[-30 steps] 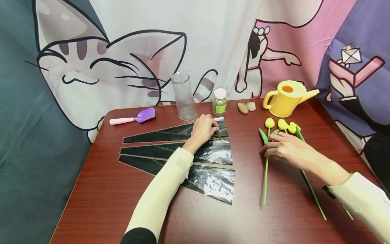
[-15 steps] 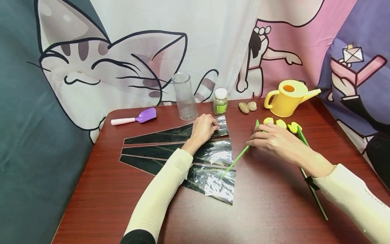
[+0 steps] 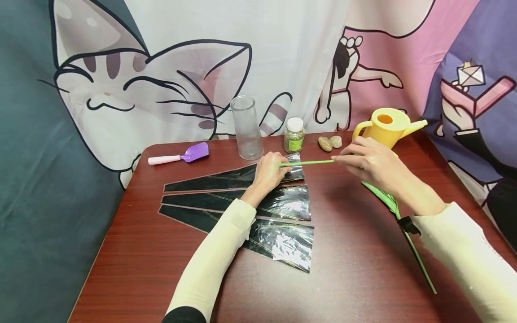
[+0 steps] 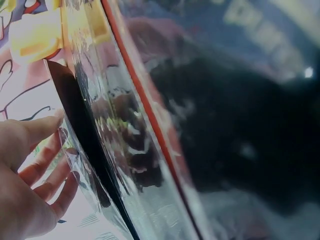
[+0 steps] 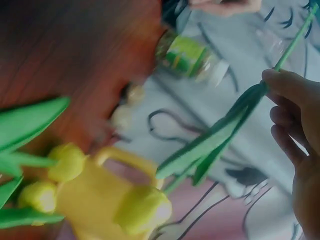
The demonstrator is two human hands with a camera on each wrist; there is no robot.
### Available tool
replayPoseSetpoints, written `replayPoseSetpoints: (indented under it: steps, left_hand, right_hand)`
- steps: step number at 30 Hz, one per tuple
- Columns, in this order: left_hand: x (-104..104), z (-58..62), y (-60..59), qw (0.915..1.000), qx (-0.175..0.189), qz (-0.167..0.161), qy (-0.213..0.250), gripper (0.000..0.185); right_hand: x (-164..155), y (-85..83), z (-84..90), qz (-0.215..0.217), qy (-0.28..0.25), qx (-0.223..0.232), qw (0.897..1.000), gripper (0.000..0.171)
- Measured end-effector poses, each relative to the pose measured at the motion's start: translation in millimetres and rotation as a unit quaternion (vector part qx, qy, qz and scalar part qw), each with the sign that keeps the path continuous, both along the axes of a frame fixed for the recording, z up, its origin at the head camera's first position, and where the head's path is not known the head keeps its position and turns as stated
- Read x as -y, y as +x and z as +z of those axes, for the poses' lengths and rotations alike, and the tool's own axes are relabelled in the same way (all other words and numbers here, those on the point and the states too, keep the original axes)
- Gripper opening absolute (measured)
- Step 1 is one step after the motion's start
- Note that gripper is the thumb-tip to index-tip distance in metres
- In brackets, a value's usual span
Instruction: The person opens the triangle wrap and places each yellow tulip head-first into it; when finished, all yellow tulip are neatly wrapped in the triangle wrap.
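Note:
Three tapered black-and-clear plastic flower sleeves lie side by side on the table. My left hand (image 3: 268,172) pinches the wide end of the farthest sleeve (image 3: 218,177); the left wrist view shows the fingertips at the edge of its clear film (image 4: 90,185). Between thumb and fingers, my right hand (image 3: 375,168) holds an artificial yellow tulip (image 5: 145,210) by its green stem (image 3: 313,162). The stem's end points left and overlaps the left hand in the head view. Nearer me are the middle sleeve (image 3: 282,202) and front sleeve (image 3: 278,240).
Two more tulips (image 5: 67,162) lie at the right, partly under my right arm. Along the back stand a purple scoop (image 3: 195,152), clear vase (image 3: 248,134), green-labelled jar (image 3: 295,139), two stones (image 3: 325,144) and a yellow watering can (image 3: 383,125).
My right hand has lifted one tulip off the table and swung its stem leftward to the farthest sleeve. The left hand has stayed at the sleeve's wide end.

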State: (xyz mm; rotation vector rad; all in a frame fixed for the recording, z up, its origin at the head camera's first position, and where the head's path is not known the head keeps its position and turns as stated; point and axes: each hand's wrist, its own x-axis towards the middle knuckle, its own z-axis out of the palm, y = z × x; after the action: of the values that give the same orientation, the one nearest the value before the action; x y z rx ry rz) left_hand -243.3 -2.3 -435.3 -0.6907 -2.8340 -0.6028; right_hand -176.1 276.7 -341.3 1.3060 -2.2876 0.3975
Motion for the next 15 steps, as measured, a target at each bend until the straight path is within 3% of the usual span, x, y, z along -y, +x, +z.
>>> replayPoseSetpoints:
  steps: [2,3,7,9,10,15]
  left_hand:
    - [0,-0.4,0.3,1.0,0.0,0.002,0.001,0.006]
    - [0,-0.7,0.3,1.0,-0.002,0.002,0.001,0.006]
    - [1,-1.6,1.2,1.0,0.003,0.003,0.008,0.006]
    - [1,-1.7,1.5,0.9999,0.005,0.002,0.01,0.005]
    - [1,-1.5,1.7,0.9999,0.006,0.002,0.012,0.005]
    - [2,-0.5,0.9,0.9999,0.009,0.006,0.01,0.006]
  right_hand:
    - [-11,-2.9,-3.9,-0.02,-0.016,0.015,1.0,0.042]
    - [-17,-4.1,-6.7,-0.033,-0.025,0.023,0.999,0.035]
    - [-37,-6.0,-18.1,-0.084,-0.062,0.041,0.994,0.032]
    - [-44,-6.3,-21.1,-0.102,-0.061,0.041,0.992,0.025]
    - [-46,-6.5,-22.1,-0.108,-0.057,0.038,0.992,0.033]
    - [-53,-9.3,-27.6,-0.131,-0.024,0.04,0.99,0.028]
